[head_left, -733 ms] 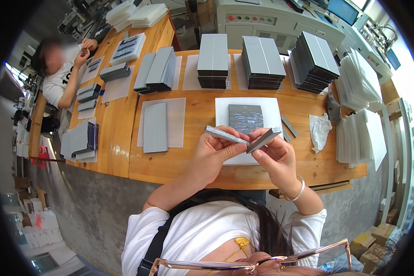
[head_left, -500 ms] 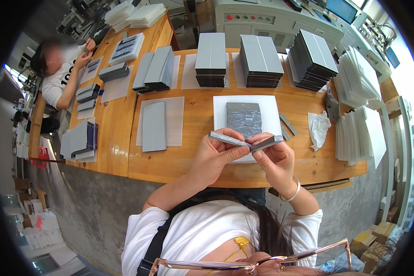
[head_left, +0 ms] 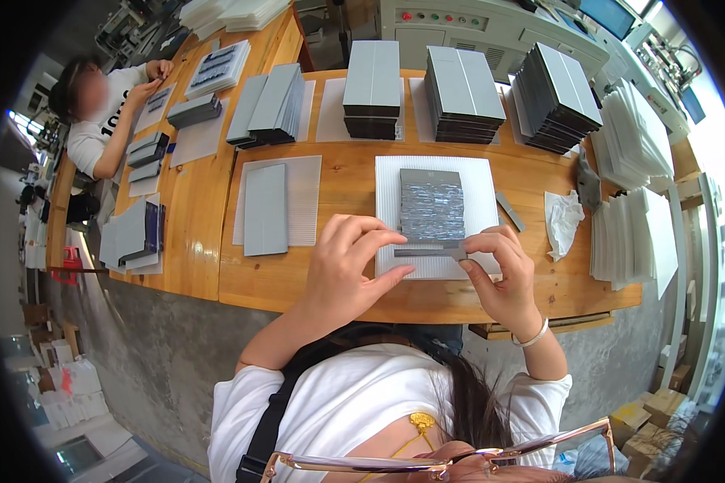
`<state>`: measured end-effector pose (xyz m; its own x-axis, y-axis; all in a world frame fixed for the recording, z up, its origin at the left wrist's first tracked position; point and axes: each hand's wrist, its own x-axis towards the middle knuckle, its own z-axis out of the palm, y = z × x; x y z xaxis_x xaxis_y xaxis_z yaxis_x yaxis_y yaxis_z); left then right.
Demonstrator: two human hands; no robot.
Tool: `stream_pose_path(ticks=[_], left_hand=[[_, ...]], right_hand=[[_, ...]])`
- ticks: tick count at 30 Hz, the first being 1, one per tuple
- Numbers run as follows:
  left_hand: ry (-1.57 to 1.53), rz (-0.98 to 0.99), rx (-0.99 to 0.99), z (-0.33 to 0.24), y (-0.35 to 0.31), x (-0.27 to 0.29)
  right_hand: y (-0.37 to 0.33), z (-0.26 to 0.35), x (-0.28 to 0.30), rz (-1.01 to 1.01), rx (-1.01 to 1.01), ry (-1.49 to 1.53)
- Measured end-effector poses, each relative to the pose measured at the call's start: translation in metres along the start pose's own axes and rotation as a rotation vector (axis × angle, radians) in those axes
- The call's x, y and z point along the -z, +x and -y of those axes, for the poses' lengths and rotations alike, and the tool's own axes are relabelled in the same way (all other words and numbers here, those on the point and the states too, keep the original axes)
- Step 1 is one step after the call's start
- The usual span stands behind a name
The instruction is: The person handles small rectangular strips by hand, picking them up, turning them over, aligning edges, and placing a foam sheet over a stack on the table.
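My right hand (head_left: 503, 270) pinches the right end of a slim dark grey strip (head_left: 427, 253) between thumb and fingers. The strip lies crosswise just below a packed block of thin grey strips (head_left: 431, 205) with shiny, streaky edges. Both are over a white ribbed sheet (head_left: 479, 181) in front of me. My left hand (head_left: 354, 262) is open beside the strip's left end, thumb and fingers spread apart with nothing between them. One loose grey strip (head_left: 509, 211) rests to the right of the block, by the sheet's edge.
Tall stacks of grey panels (head_left: 372, 88) line the table's far side. A flat grey panel (head_left: 266, 209) lies left on another ribbed sheet. Crumpled white tissue (head_left: 562, 224) and piles of white sheets (head_left: 632, 237) are at right. A co-worker (head_left: 109, 117) sits at far left.
My hands have parted and lowered from the raised grey pieces they held together. The left hand has let go and moved left; the right now pinches a strip below the block.
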<state>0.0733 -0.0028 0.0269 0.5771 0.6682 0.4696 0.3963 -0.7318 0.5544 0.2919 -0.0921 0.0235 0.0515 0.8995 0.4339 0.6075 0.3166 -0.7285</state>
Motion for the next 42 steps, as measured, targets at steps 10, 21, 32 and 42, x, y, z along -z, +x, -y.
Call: stream_pose_path(ticks=[10, 21, 32, 42], left_hand=[[0.024, -0.039, -0.011, 0.006, 0.005, -0.021], [0.017, -0.007, -0.009, 0.001, 0.012, -0.017], [-1.364, 0.400, 0.387, -0.034, 0.015, -0.035], [-1.608, 0.496, 0.628, -0.048, 0.005, -0.043]], right_hand=[[0.000, -0.007, -0.001, 0.001, 0.048, -0.214], [-0.016, -0.020, 0.017, -0.146, -0.309, 0.428], [-0.040, 0.021, 0.013, 0.125, -0.515, 1.033], [-0.086, 0.009, 0.036, 0.040, -0.499, 1.126]])
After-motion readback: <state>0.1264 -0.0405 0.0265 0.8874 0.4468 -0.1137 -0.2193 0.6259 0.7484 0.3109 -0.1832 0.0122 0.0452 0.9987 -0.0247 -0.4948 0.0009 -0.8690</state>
